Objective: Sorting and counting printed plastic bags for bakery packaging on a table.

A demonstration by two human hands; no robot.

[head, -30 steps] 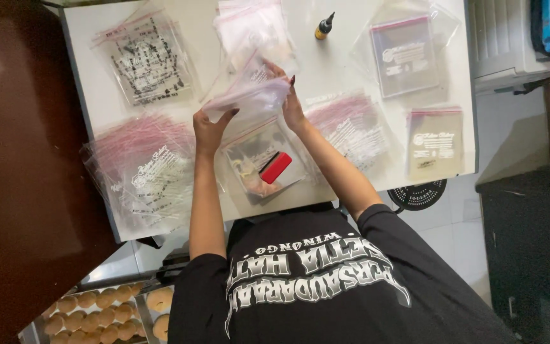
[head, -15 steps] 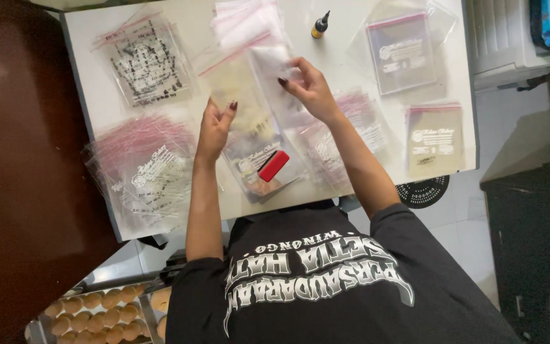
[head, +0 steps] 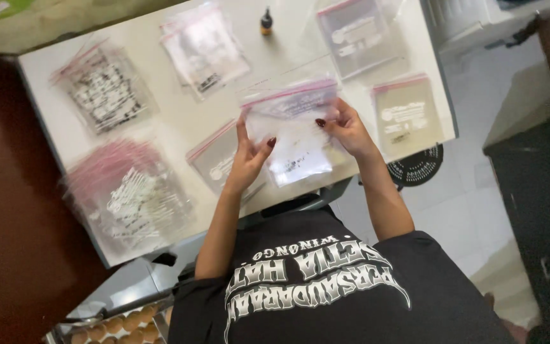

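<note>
My left hand (head: 249, 153) and my right hand (head: 349, 129) together hold a clear zip bag (head: 293, 130) with a pink seal strip, spread flat just above the white table (head: 179, 121). The left hand pinches the bag's left edge and the right hand pinches its upper right edge. Small dark bits show inside the bag near its lower part. Under my left hand lies another clear bag (head: 211, 159) on the table.
A heap of pink-strip bags (head: 128, 194) lies at the left, with a bag of black printed pieces (head: 104, 95) behind it. More bags (head: 205, 51) (head: 361, 35) (head: 407, 114) and a small dropper bottle (head: 266, 20) lie farther back. A tray of round brown items (head: 116, 325) stands lower left.
Both hands have come together on one bag and stretched it flat. The view has shifted, and the red item on the table is out of sight.
</note>
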